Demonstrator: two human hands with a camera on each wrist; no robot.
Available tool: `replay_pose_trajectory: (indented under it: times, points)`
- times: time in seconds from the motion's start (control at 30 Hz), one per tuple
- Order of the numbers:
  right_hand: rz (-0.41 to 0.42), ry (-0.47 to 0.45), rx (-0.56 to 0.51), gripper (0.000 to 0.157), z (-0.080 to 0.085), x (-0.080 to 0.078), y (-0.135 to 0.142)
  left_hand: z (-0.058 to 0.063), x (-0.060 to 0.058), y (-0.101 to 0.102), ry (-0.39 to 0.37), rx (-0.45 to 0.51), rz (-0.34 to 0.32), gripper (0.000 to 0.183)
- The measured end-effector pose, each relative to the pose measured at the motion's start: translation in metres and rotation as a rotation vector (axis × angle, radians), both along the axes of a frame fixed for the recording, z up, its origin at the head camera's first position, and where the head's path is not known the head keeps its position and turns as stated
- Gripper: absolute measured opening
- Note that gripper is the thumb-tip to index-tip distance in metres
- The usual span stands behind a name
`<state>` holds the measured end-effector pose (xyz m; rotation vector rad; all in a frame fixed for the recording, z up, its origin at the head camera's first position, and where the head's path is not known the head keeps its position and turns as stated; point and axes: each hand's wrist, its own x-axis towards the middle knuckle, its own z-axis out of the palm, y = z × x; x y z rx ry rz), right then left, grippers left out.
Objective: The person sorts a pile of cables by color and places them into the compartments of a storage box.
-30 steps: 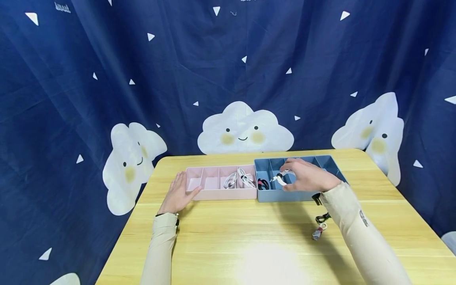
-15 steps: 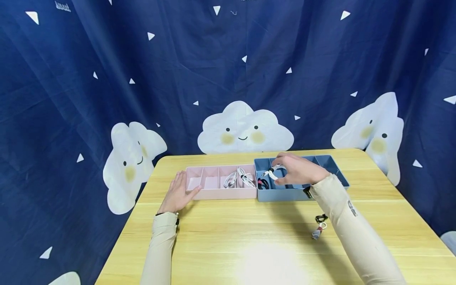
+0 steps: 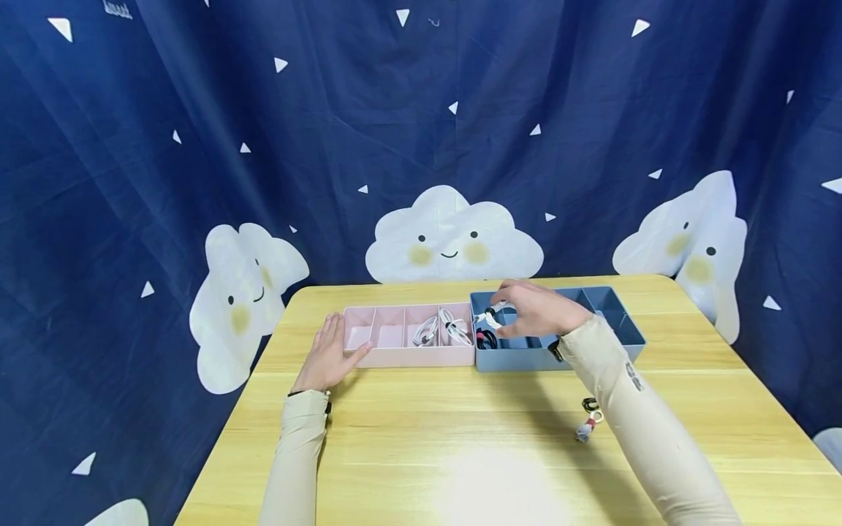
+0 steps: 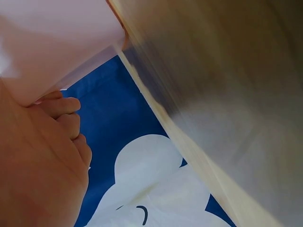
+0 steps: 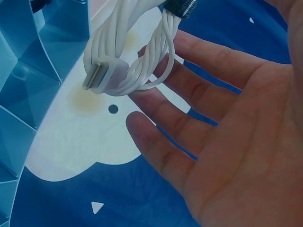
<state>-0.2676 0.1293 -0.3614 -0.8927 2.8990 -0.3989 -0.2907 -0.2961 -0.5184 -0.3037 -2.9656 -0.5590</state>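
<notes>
My right hand [image 3: 539, 310] pinches a coiled white USB-C cable [image 5: 137, 61] over the far-left part of the blue divided box [image 3: 522, 361]. A black strap binds the coil, and its metal plug shows in the right wrist view. Below the coil, a black cable [image 3: 485, 340] with a red tie lies in the front-left compartment. My left hand [image 3: 325, 359] rests against the left end of the pink divided box [image 3: 408, 358], fingers extended along its side and thumb at the front corner. Two coiled white cables [image 3: 426, 332] lie in its right-hand compartments.
On the wooden table [image 3: 395, 438], in front of the blue box, lie a small black cable [image 3: 590, 404] and a white cable [image 3: 585, 429] with a red tie, beside my right forearm. The boxes stand side by side. A dark blue curtain [image 3: 329, 109] hangs behind the table.
My right hand has moved left over the blue box with the white cable, from its middle compartments to its left end. My left hand has stayed at the pink box.
</notes>
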Motion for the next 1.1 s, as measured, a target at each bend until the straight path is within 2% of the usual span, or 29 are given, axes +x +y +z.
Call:
replay_pose_trajectory:
  times: [0.43,0.8,1.1]
  points:
    - [0.004,-0.046,0.001,0.059,0.002,-0.011,-0.018,0.003,0.002,0.000,0.001,-0.006,-0.001,0.107]
    - [0.012,-0.014,0.038,0.060,0.005,-0.022,-0.032,0.002,0.000,0.002,0.011,-0.011,-0.003,0.107]
    - [0.043,-0.026,0.049,0.062,0.008,-0.028,-0.047,0.004,0.001,0.003,0.019,-0.012,0.000,0.105]
